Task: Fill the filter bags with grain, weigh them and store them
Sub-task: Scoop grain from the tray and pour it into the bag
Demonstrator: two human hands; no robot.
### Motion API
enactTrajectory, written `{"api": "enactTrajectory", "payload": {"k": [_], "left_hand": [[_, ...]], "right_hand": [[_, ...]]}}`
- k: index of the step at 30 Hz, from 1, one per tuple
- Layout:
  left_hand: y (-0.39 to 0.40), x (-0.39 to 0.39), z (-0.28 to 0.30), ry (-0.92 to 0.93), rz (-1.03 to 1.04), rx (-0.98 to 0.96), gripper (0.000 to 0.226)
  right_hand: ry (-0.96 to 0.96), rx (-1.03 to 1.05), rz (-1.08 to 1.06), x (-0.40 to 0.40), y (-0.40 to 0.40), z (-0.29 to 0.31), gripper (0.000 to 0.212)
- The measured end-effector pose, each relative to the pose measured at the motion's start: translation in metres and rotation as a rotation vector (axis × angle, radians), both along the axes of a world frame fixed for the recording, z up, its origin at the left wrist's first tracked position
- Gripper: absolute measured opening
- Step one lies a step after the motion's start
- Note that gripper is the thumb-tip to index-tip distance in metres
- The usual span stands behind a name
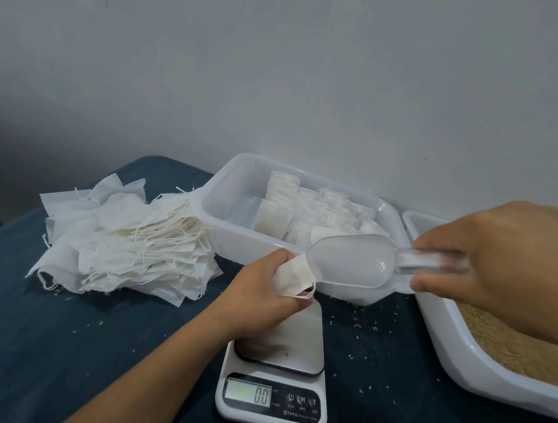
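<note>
Currently filling — left hand (264, 287) pinches the bag (295, 276) open above the scale (276, 373), right hand (502, 266) grips the scoop (351, 262) at its mouth — next, tip grain in slowly

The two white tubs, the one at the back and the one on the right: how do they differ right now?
The back tub holds filter bags standing in rows; the right tub holds loose brown grain. The back tub sits fully in frame behind the scale, while the right tub runs off the right edge. Both are white plastic with rounded rims, resting on the dark cloth.
</note>
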State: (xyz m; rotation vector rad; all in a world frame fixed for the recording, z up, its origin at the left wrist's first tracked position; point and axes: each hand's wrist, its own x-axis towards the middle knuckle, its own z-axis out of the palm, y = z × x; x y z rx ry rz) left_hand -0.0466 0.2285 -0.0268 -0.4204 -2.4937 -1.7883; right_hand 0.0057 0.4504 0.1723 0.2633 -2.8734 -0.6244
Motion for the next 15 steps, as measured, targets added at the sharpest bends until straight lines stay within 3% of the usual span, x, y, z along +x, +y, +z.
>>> {"api": "enactTrajectory", "payload": {"k": [5, 9, 12, 15], "left_hand": [[-0.001, 0.000, 0.004, -0.054, 0.018, 0.067, 0.025], [-0.003, 0.001, 0.008, -0.166, 0.001, 0.207, 0.042], [-0.002, 0.004, 0.012, -0.324, -0.152, 0.432, 0.051], [-0.004, 0.006, 0.012, -0.424, -0.403, 0.567, 0.032]], "right_hand": [[-0.083, -0.456, -0.018, -0.002, 0.031, -0.025, 0.037], [-0.145, -0.844, 0.021, -0.007, 0.044, -0.067, 0.040], [-0.155, -1.126, 0.045, -0.021, 0.034, -0.108, 0.030], [-0.279, -1.434, 0.168, -0.032, 0.005, -0.138, 0.028]]}}
